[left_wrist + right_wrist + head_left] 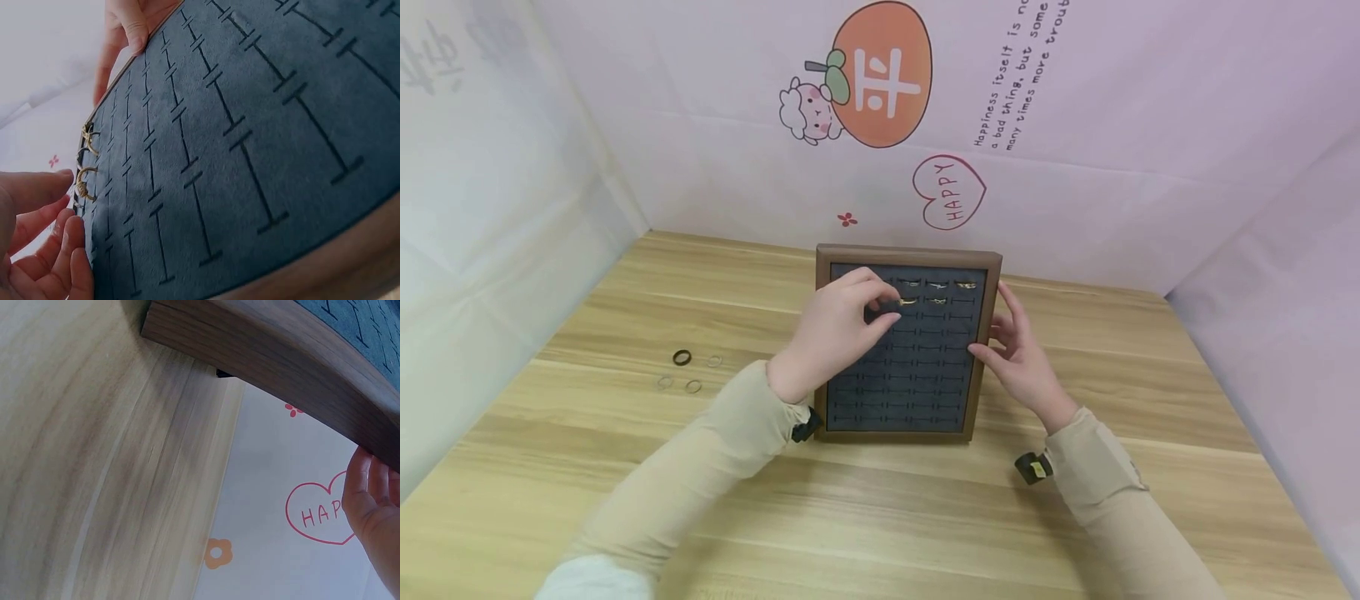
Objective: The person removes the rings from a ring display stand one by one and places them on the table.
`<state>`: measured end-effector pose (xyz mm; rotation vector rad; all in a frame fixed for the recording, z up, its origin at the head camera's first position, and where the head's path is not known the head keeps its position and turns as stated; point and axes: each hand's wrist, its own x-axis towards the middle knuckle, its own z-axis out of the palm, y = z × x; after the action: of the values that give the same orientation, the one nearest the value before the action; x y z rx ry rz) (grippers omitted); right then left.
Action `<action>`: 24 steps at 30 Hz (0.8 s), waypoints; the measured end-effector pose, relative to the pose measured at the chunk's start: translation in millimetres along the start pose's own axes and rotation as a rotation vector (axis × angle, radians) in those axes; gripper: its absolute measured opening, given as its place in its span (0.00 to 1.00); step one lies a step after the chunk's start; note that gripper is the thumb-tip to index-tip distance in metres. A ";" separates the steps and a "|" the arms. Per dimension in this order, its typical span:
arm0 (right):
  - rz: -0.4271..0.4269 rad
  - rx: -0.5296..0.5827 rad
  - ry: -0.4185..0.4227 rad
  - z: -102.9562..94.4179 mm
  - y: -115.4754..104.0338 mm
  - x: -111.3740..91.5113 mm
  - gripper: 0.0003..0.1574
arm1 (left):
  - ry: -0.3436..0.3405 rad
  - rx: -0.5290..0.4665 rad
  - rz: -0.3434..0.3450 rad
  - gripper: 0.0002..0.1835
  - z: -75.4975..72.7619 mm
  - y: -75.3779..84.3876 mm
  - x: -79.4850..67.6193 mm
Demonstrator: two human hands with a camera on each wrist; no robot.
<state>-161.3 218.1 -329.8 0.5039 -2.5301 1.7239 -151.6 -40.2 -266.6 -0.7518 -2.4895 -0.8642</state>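
A ring display board (917, 367) with a brown wooden frame and dark blue-grey slotted padding stands tilted on the table. Several gold and silver-looking rings sit in its upper slots, among them a gold ring (908, 301) by my left fingertips. My left hand (827, 329) is in front of the board's upper left, thumb and forefinger apart, and covers some slots. In the left wrist view, the left hand (37, 244) is beside a gold ring (82, 189) seated in the padding. My right hand (1022, 358) grips the frame's right side, thumb in front, other fingers behind.
Left of the board lie a black ring (682, 357) and several thin silver-looking rings (693, 387) on the wooden table (880, 517). A printed white cloth (1075, 208) hangs behind, with cloth walls at both sides.
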 end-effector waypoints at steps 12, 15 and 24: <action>-0.018 0.002 0.006 0.5 -0.2 -0.2 0.57 | -0.018 0.091 -0.070 0.10 6.2 6.3 4.7; -0.022 0.003 0.006 0.6 -0.3 -0.3 0.57 | -0.009 0.111 -0.075 0.09 7.7 7.3 5.3; -0.025 0.001 0.006 1.0 -0.1 -0.3 0.58 | 0.061 0.140 -0.067 0.06 13.3 8.1 6.7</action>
<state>-160.9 217.3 -330.1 0.5271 -2.5079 1.7155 -154.4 -23.7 -269.2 -0.5904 -2.5029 -0.7150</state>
